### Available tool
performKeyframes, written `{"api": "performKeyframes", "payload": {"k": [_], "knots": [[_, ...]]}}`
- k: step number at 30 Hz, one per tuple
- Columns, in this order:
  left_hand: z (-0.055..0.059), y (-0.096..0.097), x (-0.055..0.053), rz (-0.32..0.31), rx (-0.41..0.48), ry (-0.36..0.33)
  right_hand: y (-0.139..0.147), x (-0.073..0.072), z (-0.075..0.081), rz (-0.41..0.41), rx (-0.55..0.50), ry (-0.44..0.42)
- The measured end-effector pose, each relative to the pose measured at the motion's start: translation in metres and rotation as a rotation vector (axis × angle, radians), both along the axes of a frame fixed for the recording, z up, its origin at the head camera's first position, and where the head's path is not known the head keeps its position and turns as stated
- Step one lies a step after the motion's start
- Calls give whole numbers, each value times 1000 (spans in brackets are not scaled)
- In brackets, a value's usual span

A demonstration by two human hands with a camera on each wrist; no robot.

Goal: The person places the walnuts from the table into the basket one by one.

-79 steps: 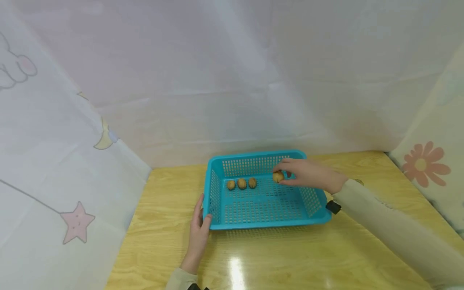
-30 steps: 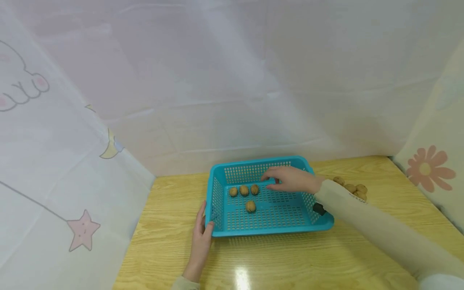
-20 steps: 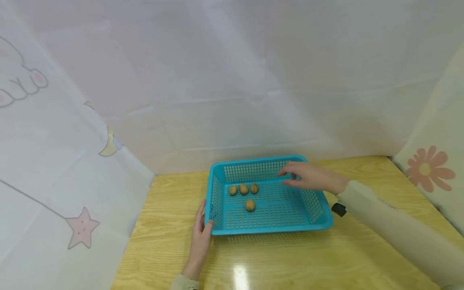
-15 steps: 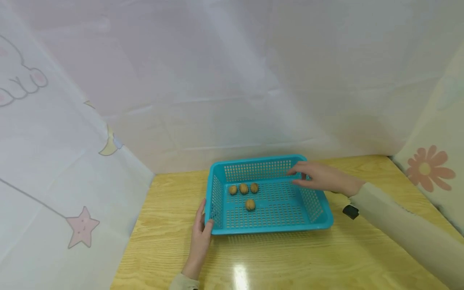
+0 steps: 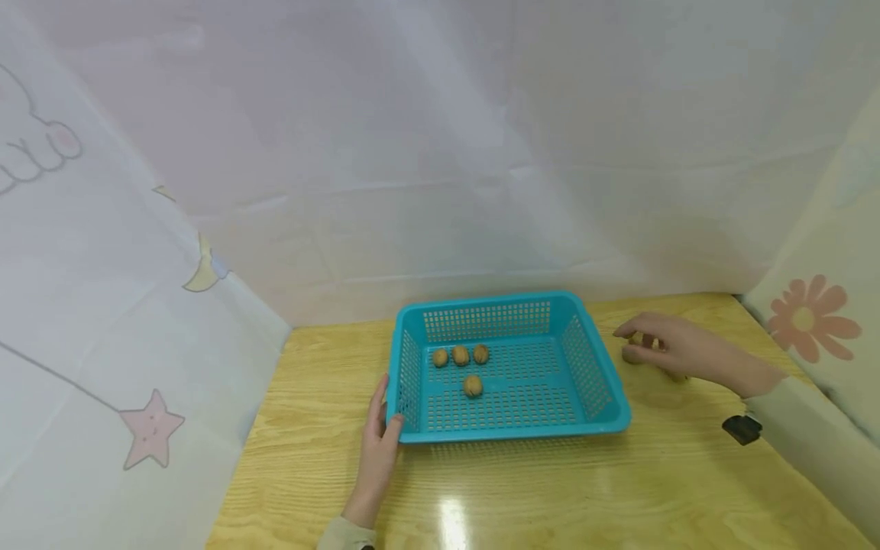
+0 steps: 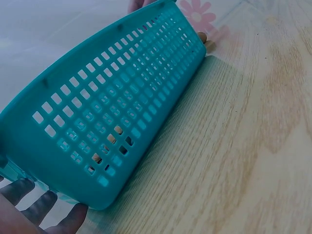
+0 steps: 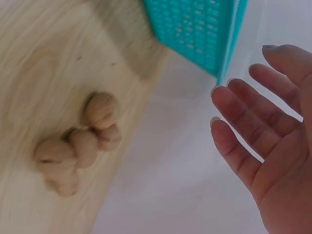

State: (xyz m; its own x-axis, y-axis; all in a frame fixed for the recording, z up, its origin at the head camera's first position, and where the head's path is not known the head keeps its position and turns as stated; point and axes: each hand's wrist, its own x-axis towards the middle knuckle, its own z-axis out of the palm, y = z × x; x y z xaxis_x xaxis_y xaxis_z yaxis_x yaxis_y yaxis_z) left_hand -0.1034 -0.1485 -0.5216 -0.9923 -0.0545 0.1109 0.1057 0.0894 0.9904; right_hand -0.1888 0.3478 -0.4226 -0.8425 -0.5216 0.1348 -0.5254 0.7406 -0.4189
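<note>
Walnut cluster (image 7: 84, 148) clear only in right wrist view, your right hand (image 5: 690, 353) loosely spread, no longer over the basket (image 5: 512, 435), your left hand (image 5: 376, 452) gripping its end

One blue basket (image 5: 512, 436) stood on one table (image 5: 543, 496). Four walnuts (image 5: 472, 386) lay inside the basket; five loose walnuts (image 7: 84, 147), blurred, lay off its right side. One printed star (image 5: 153, 429) showed left of the basket, and one printed flower (image 5: 803, 318) right of it.
</note>
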Motion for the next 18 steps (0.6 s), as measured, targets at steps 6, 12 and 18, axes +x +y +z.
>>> {"api": "performKeyframes", "payload": {"k": [6, 12, 18], "knots": [[1, 0, 1, 1, -6, 6, 31, 4, -18, -37, 31, 14], [1, 0, 1, 4, -11, -1, 59, 7, -37, -55, 99, 55], [2, 0, 0, -7, -2, 2, 76, 12, -52, -103, 119, 7]]}}
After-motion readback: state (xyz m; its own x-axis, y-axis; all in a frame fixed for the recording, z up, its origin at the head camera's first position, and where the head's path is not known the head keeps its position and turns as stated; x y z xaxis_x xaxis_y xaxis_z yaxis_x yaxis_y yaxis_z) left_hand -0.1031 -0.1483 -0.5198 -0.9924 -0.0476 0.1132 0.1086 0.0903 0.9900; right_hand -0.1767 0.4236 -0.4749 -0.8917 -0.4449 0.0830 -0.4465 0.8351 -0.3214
